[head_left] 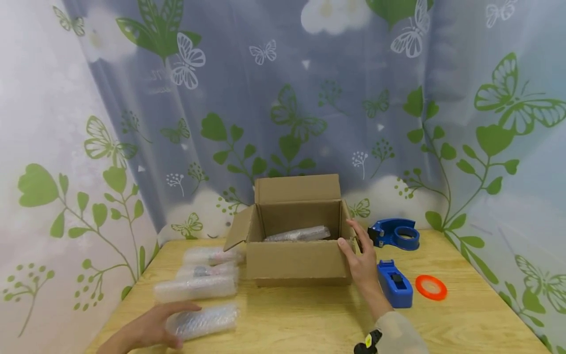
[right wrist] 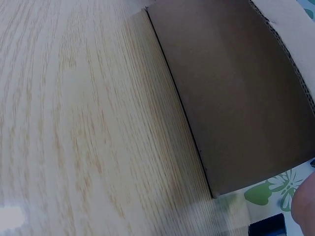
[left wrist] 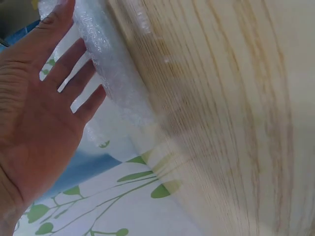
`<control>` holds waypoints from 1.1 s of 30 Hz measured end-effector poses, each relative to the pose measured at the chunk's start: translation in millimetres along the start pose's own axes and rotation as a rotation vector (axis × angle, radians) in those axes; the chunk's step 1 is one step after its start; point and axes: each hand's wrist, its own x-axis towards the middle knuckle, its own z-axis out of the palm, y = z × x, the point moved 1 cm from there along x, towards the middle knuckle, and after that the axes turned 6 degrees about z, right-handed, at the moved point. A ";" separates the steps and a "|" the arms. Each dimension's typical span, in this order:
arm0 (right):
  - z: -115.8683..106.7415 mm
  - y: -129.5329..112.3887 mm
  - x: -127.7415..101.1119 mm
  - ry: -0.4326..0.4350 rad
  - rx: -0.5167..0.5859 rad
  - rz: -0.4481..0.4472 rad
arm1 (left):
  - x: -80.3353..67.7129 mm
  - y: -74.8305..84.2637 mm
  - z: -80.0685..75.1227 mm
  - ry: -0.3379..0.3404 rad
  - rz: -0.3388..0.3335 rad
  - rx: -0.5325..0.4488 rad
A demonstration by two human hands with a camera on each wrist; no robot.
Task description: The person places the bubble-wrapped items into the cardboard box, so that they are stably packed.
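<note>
A cardboard box (head_left: 298,260) stands with its flaps spread, and a bubble-wrapped package (head_left: 300,234) lies inside it. My right hand (head_left: 363,263) rests against the box's front right corner, its fingers extended along the right side. In the right wrist view only a bit of that hand (right wrist: 304,206) shows beside the box wall (right wrist: 231,98). At the front left, my left hand (head_left: 148,324) is at the near end of a bubble-wrapped roll (head_left: 205,320), thumb and fingers spread about it. The left wrist view shows the left hand's fingers (left wrist: 74,81) nearly straight against the bubble wrap (left wrist: 110,64).
Several more bubble-wrapped rolls (head_left: 196,287) lie left of the box. To its right are a blue tape dispenser (head_left: 395,287), a blue tape gun (head_left: 393,233) and a red-orange tape ring (head_left: 431,287). A printed curtain (head_left: 283,108) hangs behind the wooden table (head_left: 300,319).
</note>
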 end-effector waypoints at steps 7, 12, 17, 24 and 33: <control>-1.1 -3.9 0.0 0.009 0.017 0.004 | -0.1 -4.3 4.0 0.046 0.079 0.045; -0.9 -4.9 0.9 0.001 0.015 0.010 | 2.7 -6.8 9.7 0.116 0.163 0.109; -0.7 -3.5 1.3 0.005 0.016 0.005 | 7.2 -8.2 15.9 0.130 0.147 0.120; -0.9 -0.3 1.9 0.016 0.008 -0.005 | 9.4 -8.9 21.4 0.217 0.249 0.196; -0.6 -2.3 0.7 0.003 0.016 0.009 | 6.5 2.1 6.5 0.140 0.008 0.113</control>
